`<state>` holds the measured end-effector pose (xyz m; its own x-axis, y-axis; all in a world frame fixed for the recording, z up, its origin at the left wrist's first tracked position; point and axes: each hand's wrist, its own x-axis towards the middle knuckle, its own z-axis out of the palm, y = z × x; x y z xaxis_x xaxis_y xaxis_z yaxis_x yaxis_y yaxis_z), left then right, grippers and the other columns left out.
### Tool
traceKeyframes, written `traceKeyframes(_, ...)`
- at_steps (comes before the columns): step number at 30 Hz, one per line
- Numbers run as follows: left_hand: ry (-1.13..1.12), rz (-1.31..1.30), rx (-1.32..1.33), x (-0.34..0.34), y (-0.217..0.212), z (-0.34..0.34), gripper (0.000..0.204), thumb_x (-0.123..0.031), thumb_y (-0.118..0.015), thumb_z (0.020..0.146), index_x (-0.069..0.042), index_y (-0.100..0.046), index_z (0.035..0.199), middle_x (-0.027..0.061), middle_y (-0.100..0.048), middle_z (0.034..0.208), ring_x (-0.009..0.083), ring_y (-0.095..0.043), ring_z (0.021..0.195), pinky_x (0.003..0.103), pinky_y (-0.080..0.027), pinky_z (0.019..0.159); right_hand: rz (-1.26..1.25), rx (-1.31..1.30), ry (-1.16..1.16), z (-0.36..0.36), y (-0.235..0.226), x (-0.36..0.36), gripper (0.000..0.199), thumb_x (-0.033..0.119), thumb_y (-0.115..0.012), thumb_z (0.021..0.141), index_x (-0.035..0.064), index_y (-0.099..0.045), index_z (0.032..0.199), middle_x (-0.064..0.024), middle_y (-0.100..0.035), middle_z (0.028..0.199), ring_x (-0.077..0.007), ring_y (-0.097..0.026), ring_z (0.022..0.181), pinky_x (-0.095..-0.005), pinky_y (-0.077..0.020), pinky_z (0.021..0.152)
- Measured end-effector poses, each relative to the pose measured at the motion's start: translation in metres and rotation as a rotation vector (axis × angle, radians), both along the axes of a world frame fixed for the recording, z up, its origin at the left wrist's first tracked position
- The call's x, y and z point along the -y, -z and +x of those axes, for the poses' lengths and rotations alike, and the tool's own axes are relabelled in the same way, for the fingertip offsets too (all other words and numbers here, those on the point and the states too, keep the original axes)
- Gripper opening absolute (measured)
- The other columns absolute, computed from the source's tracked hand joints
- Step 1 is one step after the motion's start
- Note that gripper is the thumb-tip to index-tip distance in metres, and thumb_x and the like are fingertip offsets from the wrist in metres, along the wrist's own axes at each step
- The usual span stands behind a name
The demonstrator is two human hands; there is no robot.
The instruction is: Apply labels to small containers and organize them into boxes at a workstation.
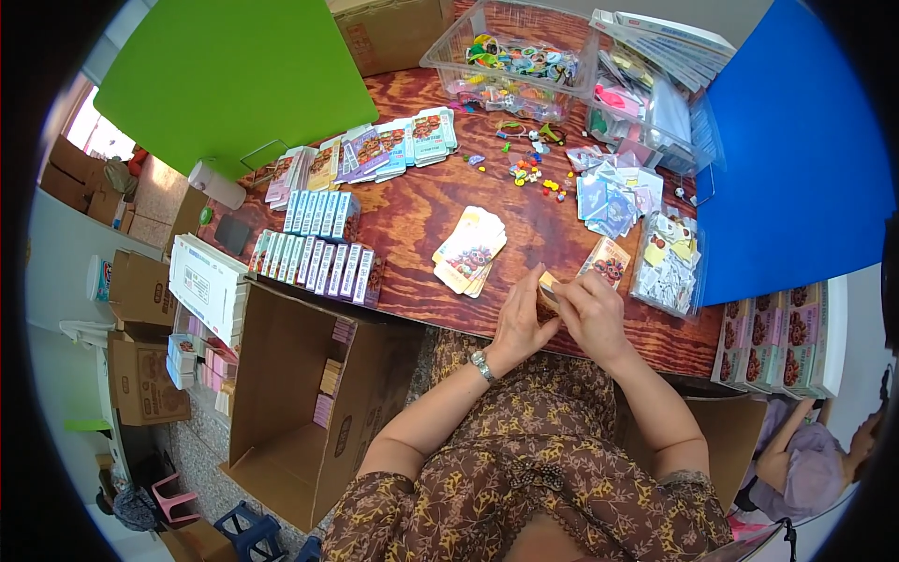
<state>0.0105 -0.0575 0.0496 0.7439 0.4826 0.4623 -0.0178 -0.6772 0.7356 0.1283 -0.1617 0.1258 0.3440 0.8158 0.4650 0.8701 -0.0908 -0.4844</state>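
Observation:
Near the table's front edge, my left hand is closed round a small orange carton, mostly hidden by the fingers. My right hand is closed too, its fingertips pinching the same carton at its upper end. Just beyond my right hand lies another orange carton with a printed picture. A fanned pile of flat yellow-orange cartons rests to the left of my hands. Farther left stand rows of filled small boxes, one row blue and one white and purple, edges up.
Clear tubs of small colourful toys and packets stand at the back. Loose trinkets, printed sachets and a tray of white packets lie right. Green and blue panels flank the table; a cardboard box stands below left.

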Motion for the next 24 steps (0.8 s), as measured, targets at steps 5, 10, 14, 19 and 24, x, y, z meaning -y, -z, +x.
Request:
traceKeyframes(5, 0.001, -0.049, -0.011, 0.0, 0.004, 0.001, 0.102, -0.006, -0.08, 0.072, 0.01, -0.02, 0.153, 0.0294, -0.05, 0.139, 0.0453, -0.055, 0.117, 0.048, -0.046, 0.098, 0.006, -0.002, -0.045, 0.0, 0.003, 0.002, 0.023, 0.001, -0.072, 0.081, 0.003, -0.072, 0.104, -0.0099, -0.066, 0.089, -0.0289, -0.064, 0.086, -0.0402, -0.0523, 0.072)
traceKeyframes(10, -0.007, -0.047, -0.019, 0.0, 0.001, 0.001, 0.105, -0.007, -0.079, 0.074, 0.012, -0.014, 0.155, 0.0301, -0.048, 0.141, 0.046, -0.053, 0.119, 0.048, -0.045, 0.1, 0.05, -0.301, 0.032, -0.007, 0.011, 0.013, 0.034, -0.001, -0.069, 0.087, 0.0019, -0.067, 0.121, -0.0146, -0.07, 0.1, -0.0312, -0.068, 0.093, -0.0392, -0.0552, 0.078)
traceKeyframes(14, -0.024, -0.058, -0.03, 0.003, 0.003, 0.002, 0.106, -0.008, -0.078, 0.076, 0.011, -0.011, 0.155, 0.0303, -0.046, 0.144, 0.0456, -0.051, 0.122, 0.048, -0.044, 0.103, 0.121, -0.261, 0.056, -0.014, 0.021, 0.015, 0.039, -0.003, -0.067, 0.089, -0.0009, -0.063, 0.127, -0.0184, -0.07, 0.108, -0.0337, -0.07, 0.097, -0.0378, -0.0576, 0.081)
traceKeyframes(19, -0.044, -0.034, 0.002, 0.004, 0.003, 0.004, 0.107, -0.007, -0.078, 0.076, 0.011, -0.01, 0.156, 0.0299, -0.045, 0.145, 0.0454, -0.05, 0.125, 0.048, -0.042, 0.105, 0.187, 0.075, 0.008, -0.016, 0.031, 0.019, 0.038, -0.004, -0.068, 0.088, -0.0052, -0.062, 0.126, -0.0197, -0.071, 0.113, -0.0334, -0.071, 0.102, -0.0383, -0.0583, 0.084)
traceKeyframes(24, -0.007, -0.009, 0.013, 0.007, 0.0, 0.003, 0.104, -0.006, -0.078, 0.075, 0.011, -0.013, 0.155, 0.0298, -0.046, 0.142, 0.0453, -0.05, 0.125, 0.048, -0.043, 0.104, 0.049, -0.121, -0.069, -0.006, 0.026, 0.019, 0.055, -0.001, -0.067, 0.089, -0.0036, -0.051, 0.142, -0.0239, -0.054, 0.142, -0.0368, -0.06, 0.125, -0.0404, -0.0509, 0.102)
